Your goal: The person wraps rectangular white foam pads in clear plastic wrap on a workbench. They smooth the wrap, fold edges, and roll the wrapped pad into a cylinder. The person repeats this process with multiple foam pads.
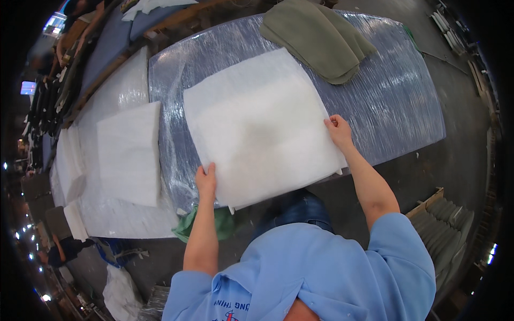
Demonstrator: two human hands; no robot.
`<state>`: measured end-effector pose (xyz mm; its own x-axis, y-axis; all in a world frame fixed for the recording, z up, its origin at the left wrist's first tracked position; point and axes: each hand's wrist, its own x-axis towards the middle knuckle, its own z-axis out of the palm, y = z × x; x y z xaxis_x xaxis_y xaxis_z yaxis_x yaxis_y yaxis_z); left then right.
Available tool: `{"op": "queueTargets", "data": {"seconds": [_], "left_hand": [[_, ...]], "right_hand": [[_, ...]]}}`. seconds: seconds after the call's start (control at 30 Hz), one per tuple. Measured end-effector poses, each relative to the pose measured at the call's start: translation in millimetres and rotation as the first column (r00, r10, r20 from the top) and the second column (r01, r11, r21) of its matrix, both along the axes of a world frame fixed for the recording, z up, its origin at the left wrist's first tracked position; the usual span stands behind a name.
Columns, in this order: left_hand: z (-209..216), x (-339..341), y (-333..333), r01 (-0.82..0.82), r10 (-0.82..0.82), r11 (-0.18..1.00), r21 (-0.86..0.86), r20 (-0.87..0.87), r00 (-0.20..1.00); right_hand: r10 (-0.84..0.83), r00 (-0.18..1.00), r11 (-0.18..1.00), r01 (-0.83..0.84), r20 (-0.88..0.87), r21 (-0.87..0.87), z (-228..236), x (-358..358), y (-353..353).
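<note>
A large, roughly square white wadding pad (278,144) lies in front of me, with a soft shadow across its middle. Its near edge reaches the table's front side, and small corners stick out underneath. My left hand (206,181) grips its left edge near the front corner, thumb on top. On the opposite side, my right hand (338,131) pinches the right edge with bent fingers. Parts of the fingers of both hands are hidden by the pad. Beyond it, a folded olive-green fabric piece (316,40) rests on the blue, film-wrapped surface (396,91).
Another white wadding piece (130,153) lies to the left on a film-covered white surface (134,222). A green bag (184,224) hangs at the front edge. Stacked grey-green pieces (441,235) stand at the lower right. A white sack (120,286) sits on the floor, lower left.
</note>
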<state>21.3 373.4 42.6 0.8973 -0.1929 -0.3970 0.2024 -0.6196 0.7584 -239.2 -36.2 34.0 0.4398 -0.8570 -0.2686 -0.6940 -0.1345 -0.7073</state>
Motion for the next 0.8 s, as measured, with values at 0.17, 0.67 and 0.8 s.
{"op": "queueTargets", "data": {"seconds": [0.17,0.67,0.8], "left_hand": [[-5,-30,21,-0.056,0.071,0.992,0.112,-0.128,0.989],[-31,-60,47,0.059,-0.105,0.965,0.257,0.168,0.980],[-38,-57,49,0.046,-0.065,0.994,0.103,0.192,0.979]], "right_hand": [[-0.009,0.999,1.000,0.010,-0.050,0.027,-3,-34,23],[-0.069,0.997,0.981,0.064,-0.025,-0.182,-23,-45,38],[-0.084,0.996,0.969,0.076,-0.020,-0.234,-33,-47,31]]}}
